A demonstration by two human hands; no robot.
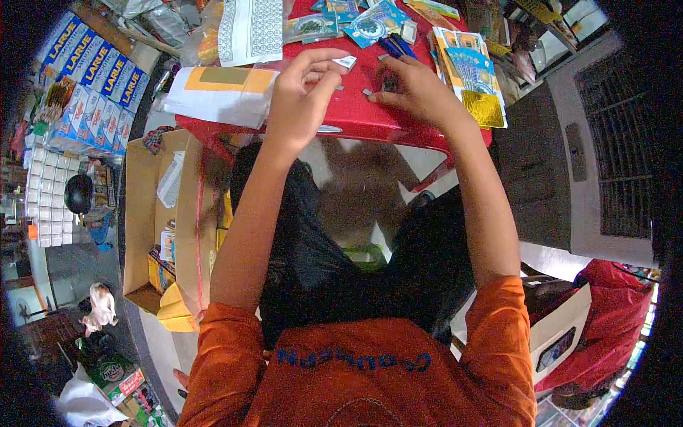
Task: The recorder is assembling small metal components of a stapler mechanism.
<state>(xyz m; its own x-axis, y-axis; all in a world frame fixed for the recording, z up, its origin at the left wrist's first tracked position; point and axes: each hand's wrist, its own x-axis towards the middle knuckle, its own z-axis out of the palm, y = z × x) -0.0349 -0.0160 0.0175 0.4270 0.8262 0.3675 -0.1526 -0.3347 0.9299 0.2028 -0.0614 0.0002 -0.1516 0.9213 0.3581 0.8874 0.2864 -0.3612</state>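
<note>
My left hand [307,96] is closed over the red table [348,114], pinching a small white piece [346,62] with dark print between thumb and fingers. Beside it, my right hand [420,92] has its fingers curled around a small dark thing [389,84], partly hidden and too small to name. A small grey bit [367,92] shows at its fingertips. Just beyond that hand lies a dark blue object [397,46], its kind unclear. To the left is a white sheet with an orange-yellow band [228,80]; to the right, a stack of printed packets [466,64].
Blue packaged cards [377,25] and a patterned sheet [250,32] cover the table's far side. An open cardboard box [186,206] stands at the left on the floor, below stacked cartons [96,60]. A grey cabinet [605,142] is at the right.
</note>
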